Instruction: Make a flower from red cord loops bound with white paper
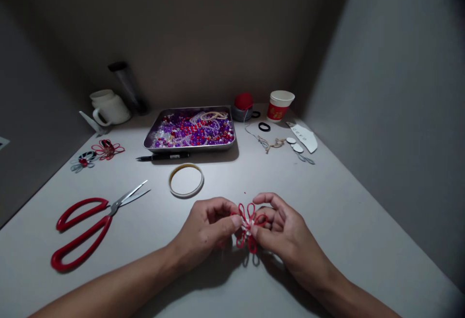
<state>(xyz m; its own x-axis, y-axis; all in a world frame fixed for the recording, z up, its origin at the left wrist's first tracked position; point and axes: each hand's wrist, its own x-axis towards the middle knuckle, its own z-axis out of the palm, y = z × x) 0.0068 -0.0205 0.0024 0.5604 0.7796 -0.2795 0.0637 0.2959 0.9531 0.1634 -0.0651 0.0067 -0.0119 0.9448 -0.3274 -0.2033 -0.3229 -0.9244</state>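
We hold a red cord flower (248, 225) between both hands, low and near the middle of the worktop (327, 197), just above its surface so that it throws a small shadow beneath. Our left hand (207, 228) pinches the flower's left side with thumb and forefinger closed on it; our right hand (285, 228) grips the right side the same way, its other fingers (271, 199) curled loosely above. Holding it from both sides keeps the loops spread and the pale centre facing up at us.

The flower is thin, stiff-looking cord bent into rounded petal loops, with a whitish knot or bead at the middle; we cannot tell which.

To the left lie red scissors (83, 231), blades slightly parted and pointing far-right, smooth plastic handles toward us. Just beyond our hands lies a flat tape ring (186, 180). Farther off, a shallow metal tray (190, 147) holds glossy purple, red and clear beads, with a black pen (163, 156) lying along its near edge. At far left lie two finished flowers (98, 153). Behind the tray stand a white mug (109, 107), a red spool (242, 105) and a paper cup (279, 105), all within reach but clear of the working space.
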